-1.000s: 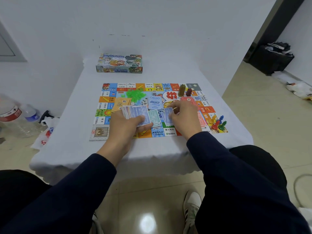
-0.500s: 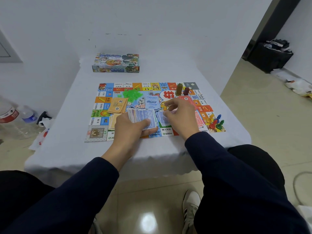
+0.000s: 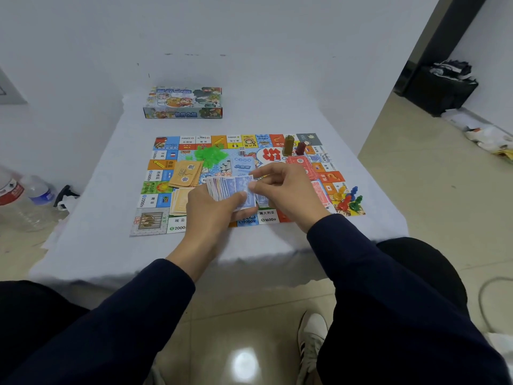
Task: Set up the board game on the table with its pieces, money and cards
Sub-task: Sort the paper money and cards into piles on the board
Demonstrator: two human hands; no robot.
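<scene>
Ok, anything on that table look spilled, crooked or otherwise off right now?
Mostly tidy. The green pieces lie in a loose heap near the board's middle, not sorted. The tan cards sit askew to the board's edges. The left hand holds the blue cards fanned.

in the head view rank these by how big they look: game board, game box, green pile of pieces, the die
1. game board
2. game box, though it sits farther from the camera, so it may look smaller than it is
3. green pile of pieces
4. die, tiny
</scene>
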